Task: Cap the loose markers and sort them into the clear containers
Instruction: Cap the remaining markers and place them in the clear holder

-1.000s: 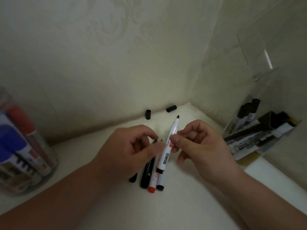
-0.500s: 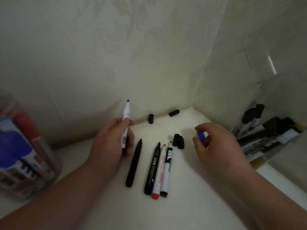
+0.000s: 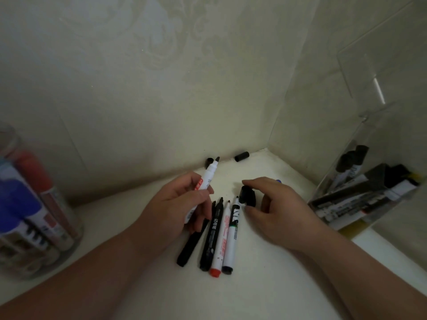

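Four uncapped markers (image 3: pixel 213 236) are lying side by side on the worktop (image 3: pixel 254 285), tips pointing toward the wall corner. Two are black-bodied, one is white with a red end plug, and one is white with a black end.

The left hand (image 3: pixel 175 206) is gripping a fifth pen, the white marker (image 3: pixel 209 175). Fingers and thumb are curling round its lower barrel, and its bare black tip is pointing up toward the wall.

The right hand (image 3: pixel 279 211) is arching over a pair of black caps (image 3: pixel 248 196) just beyond the tip of the rightmost lying marker. The index finger is curling over them and the thumb is closing in from the near side, pinching them.

A small blue object (image 3: pixel 279 181) is showing past the right knuckles; too little is visible to identify it.

Two loose caps (image 3: pixel 241 156) are sitting at the foot of the wall.

The round clear container (image 3: pixel 57 227) at left is holding blue and red markers. The clear box (image 3: pixel 379 144) at right is holding black ones.
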Available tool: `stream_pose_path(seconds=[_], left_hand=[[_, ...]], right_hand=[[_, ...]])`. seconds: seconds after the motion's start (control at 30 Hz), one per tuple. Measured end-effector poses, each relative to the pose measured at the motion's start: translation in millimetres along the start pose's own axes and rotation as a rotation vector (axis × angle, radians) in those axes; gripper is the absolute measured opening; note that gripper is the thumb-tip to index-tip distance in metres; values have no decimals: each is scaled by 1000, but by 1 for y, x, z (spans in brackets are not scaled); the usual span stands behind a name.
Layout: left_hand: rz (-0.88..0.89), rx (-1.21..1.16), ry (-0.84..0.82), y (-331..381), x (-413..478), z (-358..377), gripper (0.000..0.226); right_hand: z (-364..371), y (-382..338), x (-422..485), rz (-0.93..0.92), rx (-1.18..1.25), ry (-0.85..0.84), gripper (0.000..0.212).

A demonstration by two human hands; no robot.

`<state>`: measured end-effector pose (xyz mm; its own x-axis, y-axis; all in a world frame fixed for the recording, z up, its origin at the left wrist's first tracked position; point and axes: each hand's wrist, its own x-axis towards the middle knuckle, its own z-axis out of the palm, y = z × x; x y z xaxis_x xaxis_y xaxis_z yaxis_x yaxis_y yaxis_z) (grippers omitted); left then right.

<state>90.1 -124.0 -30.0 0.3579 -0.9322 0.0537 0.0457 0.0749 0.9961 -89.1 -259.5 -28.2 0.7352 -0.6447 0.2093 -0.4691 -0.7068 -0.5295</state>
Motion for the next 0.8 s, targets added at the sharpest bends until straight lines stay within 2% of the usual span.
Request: stream_pose_path(seconds=[0.13,0.23,0.3,0.37,0.43,0.53,0.63,0.8], left_hand=[[-14,-27,-36,-1,-1,0,19],[-8,-19,-18,-3,1,0,19],[2,2,-22,-4,1,1,13],[24,13,-44,-5,0,4,16],[60,70,-65,-4,-3,6,18],[114,270,-49,-2,-6,9,19],[163,281,-8,4,-8,13,25],[330,485,42,-1,-6,8,20]], right_hand=[[0,1,1,80,49,27,49],[0,7,-2,91,186,85,53],[-1,6,-5,146,414,171,44],[-6,-1,-5,250,790,236,29],[-13,-7,-4,295,1128,242,24],[-20,-13,-4,297,1384,200,25],[-24,-17,-8,249,1473,132,23],[-18,-16,-14,88,1299,133,27]])
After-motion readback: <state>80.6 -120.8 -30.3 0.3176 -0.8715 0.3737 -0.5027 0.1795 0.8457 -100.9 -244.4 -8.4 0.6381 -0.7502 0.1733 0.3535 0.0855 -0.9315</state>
